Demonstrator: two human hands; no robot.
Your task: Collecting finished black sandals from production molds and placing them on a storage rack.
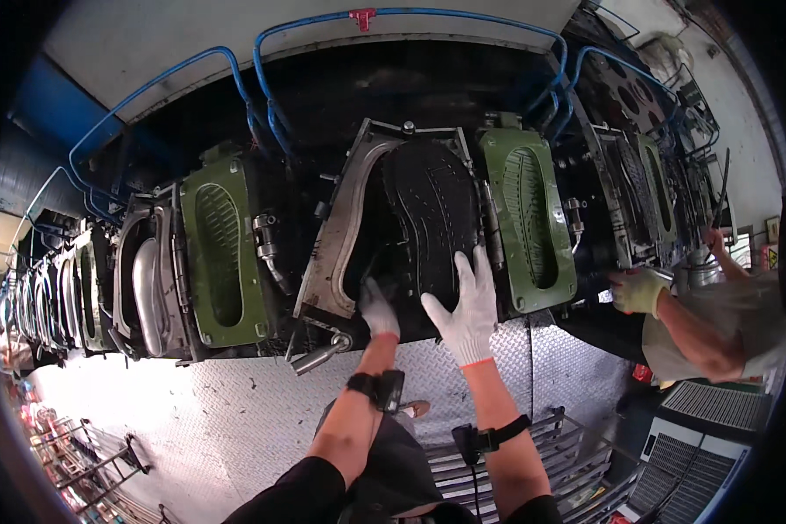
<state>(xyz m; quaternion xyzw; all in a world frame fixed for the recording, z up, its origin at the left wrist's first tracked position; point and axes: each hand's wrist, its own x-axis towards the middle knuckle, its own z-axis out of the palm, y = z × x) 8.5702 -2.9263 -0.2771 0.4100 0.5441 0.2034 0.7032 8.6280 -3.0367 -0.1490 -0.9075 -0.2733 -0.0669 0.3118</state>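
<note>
In front of me stands an open shoe-sole mould with a grey metal frame (pixel 334 253), split on its left side. A black rubber shoe sole (pixel 432 205) with thin ridges and stray strands shows inside it. My right hand (pixel 465 316), in a white glove with an orange cuff, lies on the sole's lower end, thumb spread away from the fingers. My left hand (pixel 378 310), gloved alike, reaches into the gap at the frame's lower end, left of the sole. Its fingertips are in shadow, so its grip is hidden. A green mould half (pixel 565 284) with a sole-shaped hollow sits right beside the sole.
Another green mould half (pixel 189 284) and a row of moulds stretch away left. Blue pipe rails (pixel 410 11) arch behind. A metal handle (pixel 321 354) juts from the frame toward me. Right, a co-worker's gloved hand (pixel 639 292) is near. A metal rack (pixel 576 454) stands low beside my arm.
</note>
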